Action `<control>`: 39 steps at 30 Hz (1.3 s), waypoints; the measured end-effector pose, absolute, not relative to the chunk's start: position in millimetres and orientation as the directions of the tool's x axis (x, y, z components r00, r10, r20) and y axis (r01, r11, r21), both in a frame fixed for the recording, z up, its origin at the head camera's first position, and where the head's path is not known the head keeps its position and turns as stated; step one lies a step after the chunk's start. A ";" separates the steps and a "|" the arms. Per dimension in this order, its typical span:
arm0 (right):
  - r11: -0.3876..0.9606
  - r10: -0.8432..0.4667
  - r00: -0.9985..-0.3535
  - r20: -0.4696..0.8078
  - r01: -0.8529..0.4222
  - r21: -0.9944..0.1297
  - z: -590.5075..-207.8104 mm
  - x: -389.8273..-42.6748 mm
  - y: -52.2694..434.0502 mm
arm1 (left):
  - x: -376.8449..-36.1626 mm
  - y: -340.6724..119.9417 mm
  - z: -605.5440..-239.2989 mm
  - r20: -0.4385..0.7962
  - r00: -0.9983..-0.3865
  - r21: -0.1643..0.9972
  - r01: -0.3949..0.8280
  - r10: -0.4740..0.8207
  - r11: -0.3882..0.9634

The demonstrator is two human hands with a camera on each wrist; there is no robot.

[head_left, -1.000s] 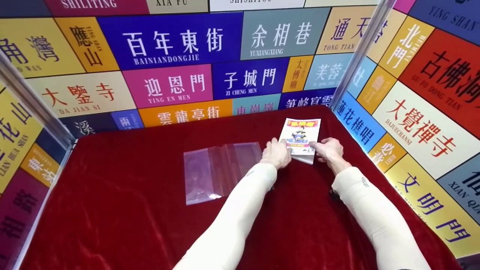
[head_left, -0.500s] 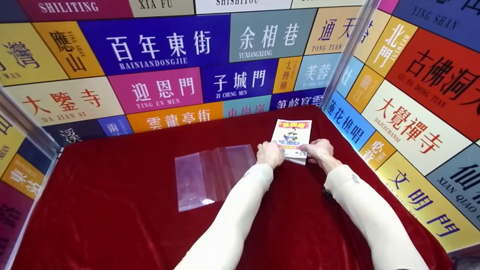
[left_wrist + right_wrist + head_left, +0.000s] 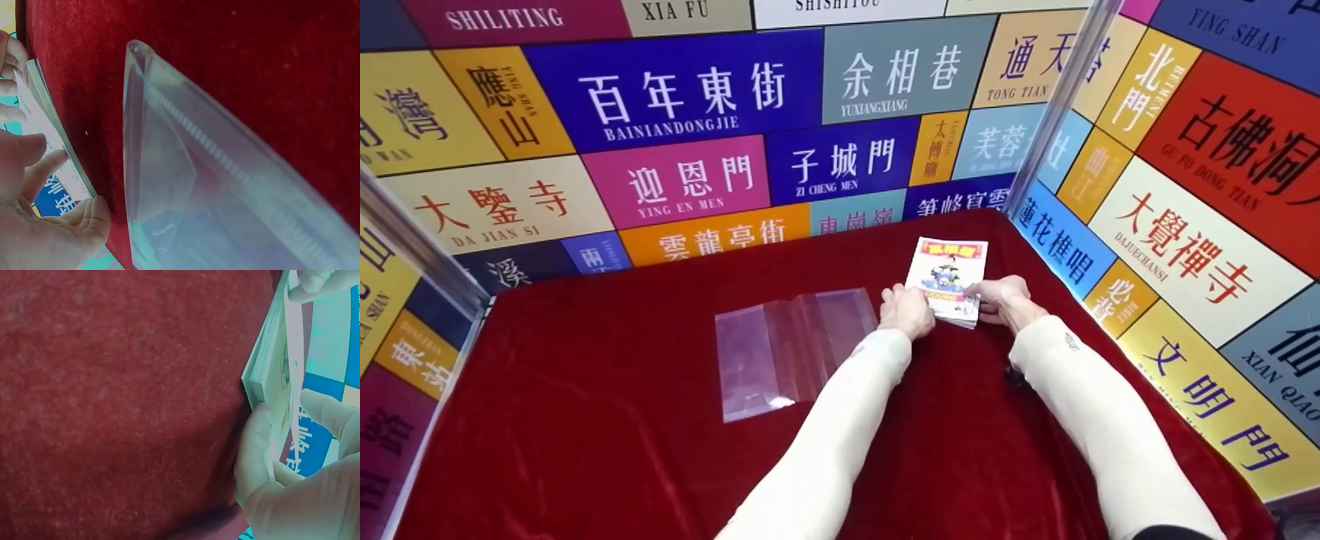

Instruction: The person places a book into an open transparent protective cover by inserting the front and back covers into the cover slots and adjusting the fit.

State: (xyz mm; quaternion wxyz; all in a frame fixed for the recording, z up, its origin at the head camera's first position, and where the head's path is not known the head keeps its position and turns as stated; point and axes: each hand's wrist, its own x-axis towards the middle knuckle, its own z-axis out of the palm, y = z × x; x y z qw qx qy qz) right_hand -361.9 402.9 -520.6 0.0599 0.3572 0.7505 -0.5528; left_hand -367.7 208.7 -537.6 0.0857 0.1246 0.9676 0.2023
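Note:
A small white book (image 3: pixel 949 264) with a red and yellow title band and a cartoon figure on its front lies at the far right of the cloth. My left hand (image 3: pixel 909 310) grips its left side near the bottom corner. On the opposite side my right hand (image 3: pixel 1009 298) holds the lower right corner, its thumb over the front. In the right wrist view the front cover (image 3: pixel 295 343) stands slightly off the pages (image 3: pixel 269 360). Just left of the book, a clear plastic book cover (image 3: pixel 746 360) lies flat, its right part behind my left forearm.
Dark red velvet cloth (image 3: pixel 585 390) covers the table. Panels printed with large characters stand behind (image 3: pixel 675 90) and along the right side (image 3: pixel 1207 247), close beyond the book. A metal post (image 3: pixel 1054 112) rises at the back right corner.
The gap between the book's front and the layers under it has narrowed at the near edge. Both hands stay at the book's lower corners. The head view has shifted slightly.

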 end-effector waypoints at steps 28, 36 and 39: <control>0.086 0.483 -0.750 -0.452 0.555 -0.827 -524.1 -368.0 394.9 | -398.0 220.6 -572.5 -0.095 -0.967 0.550 0.148 0.237 0.822; 0.319 0.546 -0.768 -0.334 0.559 -0.765 -525.3 -361.3 393.0 | -425.2 220.7 -589.2 -0.218 -0.976 0.812 -0.163 0.031 0.560; 0.444 0.565 -0.777 -0.279 0.571 -0.691 -524.2 -357.7 389.1 | -410.3 216.0 -573.2 -0.307 -0.951 0.904 -0.281 0.032 0.322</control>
